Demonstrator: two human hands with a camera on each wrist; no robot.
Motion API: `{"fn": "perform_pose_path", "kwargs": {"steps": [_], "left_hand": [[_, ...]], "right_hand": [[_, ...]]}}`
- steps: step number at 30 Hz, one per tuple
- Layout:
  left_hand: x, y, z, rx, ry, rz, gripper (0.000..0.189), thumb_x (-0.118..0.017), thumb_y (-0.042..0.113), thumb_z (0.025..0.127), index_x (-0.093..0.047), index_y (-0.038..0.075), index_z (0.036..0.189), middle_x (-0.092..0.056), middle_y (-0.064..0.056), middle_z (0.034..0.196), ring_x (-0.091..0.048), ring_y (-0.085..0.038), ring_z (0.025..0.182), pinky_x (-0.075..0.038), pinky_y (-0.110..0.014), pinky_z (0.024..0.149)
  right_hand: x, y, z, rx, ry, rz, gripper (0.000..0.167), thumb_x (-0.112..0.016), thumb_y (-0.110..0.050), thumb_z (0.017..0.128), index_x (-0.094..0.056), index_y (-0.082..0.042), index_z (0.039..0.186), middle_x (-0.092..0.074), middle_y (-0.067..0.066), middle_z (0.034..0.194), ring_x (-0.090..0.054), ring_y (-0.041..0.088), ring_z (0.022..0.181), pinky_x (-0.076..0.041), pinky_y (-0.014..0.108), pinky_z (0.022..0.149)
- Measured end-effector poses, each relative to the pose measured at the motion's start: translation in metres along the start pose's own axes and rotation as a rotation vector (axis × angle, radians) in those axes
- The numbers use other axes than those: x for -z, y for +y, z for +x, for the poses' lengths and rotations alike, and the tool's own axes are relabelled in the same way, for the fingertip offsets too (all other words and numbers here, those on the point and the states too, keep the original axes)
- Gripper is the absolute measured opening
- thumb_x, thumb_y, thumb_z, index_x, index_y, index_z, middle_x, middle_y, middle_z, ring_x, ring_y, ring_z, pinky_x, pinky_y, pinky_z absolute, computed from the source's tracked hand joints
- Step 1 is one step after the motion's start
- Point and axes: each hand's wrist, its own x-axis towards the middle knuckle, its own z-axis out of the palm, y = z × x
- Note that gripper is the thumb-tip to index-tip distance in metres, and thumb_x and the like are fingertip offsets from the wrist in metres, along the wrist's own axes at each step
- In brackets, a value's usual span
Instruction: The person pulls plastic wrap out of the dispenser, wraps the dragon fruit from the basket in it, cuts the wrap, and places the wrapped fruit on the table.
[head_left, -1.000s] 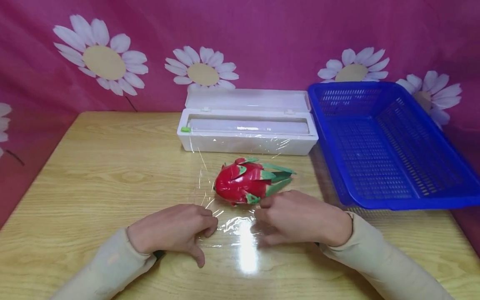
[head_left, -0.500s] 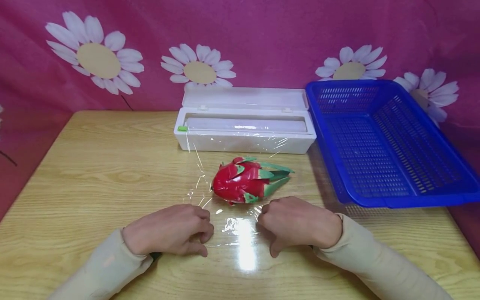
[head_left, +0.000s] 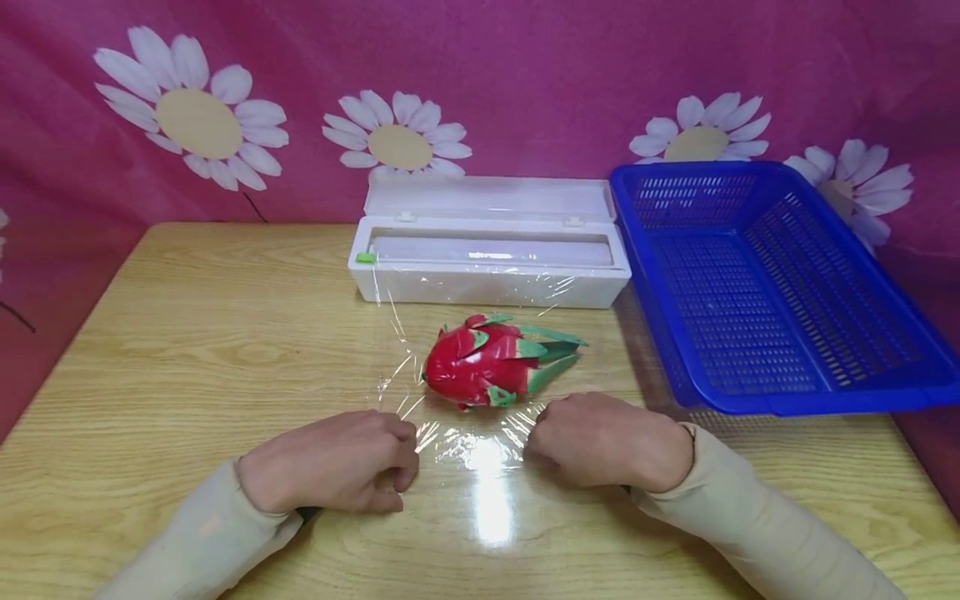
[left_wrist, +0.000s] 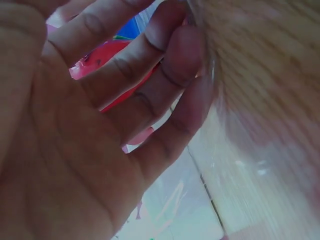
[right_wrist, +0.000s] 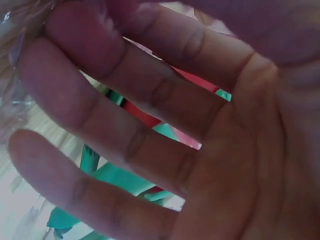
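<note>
A red and green dragon fruit (head_left: pixel 476 367) lies on its side in the middle of the table, green tips to the right. Clear plastic wrap (head_left: pixel 459 450) runs from its dispenser box toward me, overlapping the fruit. My left hand (head_left: pixel 337 460) holds the near left part of the wrap, fingers bent and fingertips low at the tabletop. Across from it, my right hand (head_left: pixel 606 442) pinches the near right part, thumb against the index finger in the right wrist view. Shiny creases spread between both hands. The left thumb tip is hidden in the left wrist view.
Behind the fruit stands the white dispenser box (head_left: pixel 491 287), lid up, with a roll of wrap (head_left: pixel 495 250) and a green slider (head_left: pixel 365 258) at its left end. A blue plastic basket (head_left: pixel 787 404) sits at the right. A pink flowered cloth (head_left: pixel 540 75) hangs behind the table.
Both thumbs, spread out earlier, have closed in toward the fingers. The hands have moved slightly apart, and the wrap between them shows more creases. The fruit and box stay put.
</note>
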Motion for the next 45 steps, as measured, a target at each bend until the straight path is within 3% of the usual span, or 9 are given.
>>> {"fn": "perform_pose_path", "kwargs": {"steps": [5,9,16,21,26,31,39,45], "left_hand": [[0.000,0.002,-0.001,-0.009,0.000,0.008,0.021,-0.075,0.014,0.087,-0.064,0.025,0.074,-0.054,0.013,0.079,-0.046,0.001,0.072,-0.047,-0.016,0.071],[0.001,0.005,-0.002,0.023,-0.009,0.006,0.026,-0.072,0.009,0.085,-0.059,0.025,0.070,-0.051,0.013,0.078,-0.046,-0.001,0.071,-0.046,-0.016,0.069],[0.002,0.008,-0.002,0.040,-0.007,0.024,0.025,-0.070,0.007,0.082,-0.055,0.024,0.071,-0.047,0.013,0.073,-0.043,-0.002,0.065,-0.043,-0.016,0.065],[0.005,0.009,-0.002,0.039,-0.003,-0.004,0.027,-0.069,0.005,0.084,-0.053,0.023,0.072,-0.046,0.014,0.069,-0.041,-0.001,0.063,-0.040,-0.015,0.062],[0.005,0.009,-0.002,0.033,0.007,-0.008,0.018,-0.069,0.006,0.091,-0.059,0.021,0.089,-0.055,0.013,0.077,-0.048,-0.002,0.070,-0.049,-0.019,0.069],[0.005,0.010,-0.002,0.081,-0.035,-0.016,0.024,-0.076,0.009,0.088,-0.063,0.020,0.104,-0.056,0.012,0.080,-0.048,-0.003,0.072,-0.050,-0.021,0.071],[0.004,0.010,-0.002,0.078,-0.013,0.049,0.016,-0.072,0.006,0.092,-0.063,0.019,0.093,-0.058,0.010,0.081,-0.051,-0.005,0.073,-0.052,-0.023,0.072],[0.007,0.012,-0.004,0.067,0.006,0.058,0.021,-0.071,0.004,0.087,-0.059,0.020,0.087,-0.049,0.010,0.078,-0.044,-0.005,0.070,-0.045,-0.018,0.068]], "right_hand": [[0.001,0.001,-0.003,-0.001,0.028,0.010,0.031,-0.069,0.000,0.084,-0.061,-0.024,0.067,-0.066,-0.005,0.068,-0.050,0.011,0.057,-0.045,0.031,0.052],[0.002,0.000,-0.005,-0.014,0.022,0.021,0.032,-0.070,-0.002,0.087,-0.060,-0.024,0.066,-0.064,-0.006,0.066,-0.048,0.011,0.056,-0.044,0.031,0.053],[0.007,0.000,-0.011,-0.082,-0.006,0.004,0.031,-0.069,-0.002,0.089,-0.060,-0.023,0.068,-0.067,-0.002,0.069,-0.054,0.014,0.057,-0.046,0.034,0.052],[0.010,0.001,-0.016,-0.096,-0.002,0.056,0.031,-0.069,-0.008,0.093,-0.062,-0.024,0.068,-0.063,-0.005,0.067,-0.050,0.012,0.057,-0.043,0.031,0.052],[0.013,0.004,-0.021,-0.071,0.029,0.047,0.031,-0.068,0.003,0.085,-0.061,-0.023,0.068,-0.058,-0.008,0.063,-0.046,0.011,0.056,-0.038,0.029,0.050],[0.016,0.006,-0.026,-0.035,0.063,0.031,0.031,-0.069,0.005,0.083,-0.062,-0.023,0.071,-0.060,-0.008,0.063,-0.048,0.009,0.055,-0.036,0.026,0.049],[0.019,0.010,-0.033,-0.027,0.094,0.033,0.035,-0.067,0.005,0.084,-0.057,-0.024,0.068,-0.053,-0.010,0.061,-0.043,0.006,0.056,-0.032,0.023,0.048],[0.021,0.013,-0.037,-0.042,0.113,0.049,0.037,-0.068,0.006,0.082,-0.056,-0.025,0.066,-0.051,-0.012,0.061,-0.042,0.005,0.056,-0.032,0.022,0.048]]}}
